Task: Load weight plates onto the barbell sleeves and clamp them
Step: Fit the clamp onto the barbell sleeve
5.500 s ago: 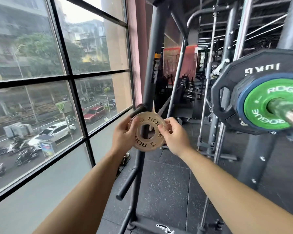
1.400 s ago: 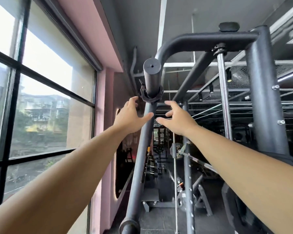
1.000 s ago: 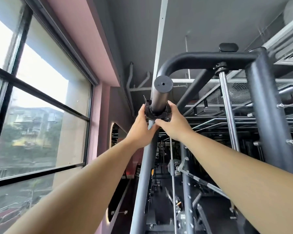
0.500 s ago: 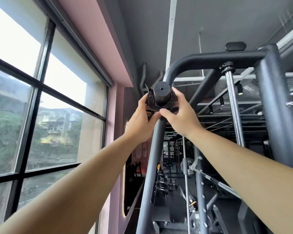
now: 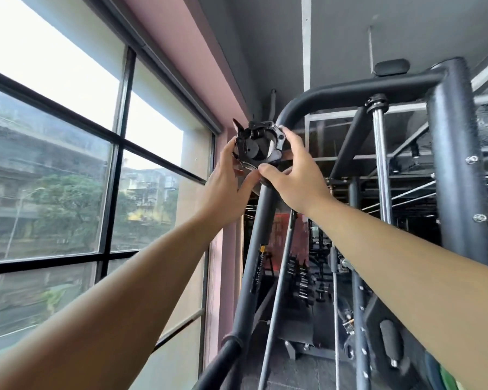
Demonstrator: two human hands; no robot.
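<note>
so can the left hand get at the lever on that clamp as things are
Probably yes: the left hand holds the left side of the barbell clamp, and the lever juts out just above its fingers, with nothing between them.

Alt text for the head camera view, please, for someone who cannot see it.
The left hand and right hand reach up and grip a black clamp at the top end of a slanted post, whose round tip shows through the clamp's ring. A window is on the left, a dark rack on the right.
</note>
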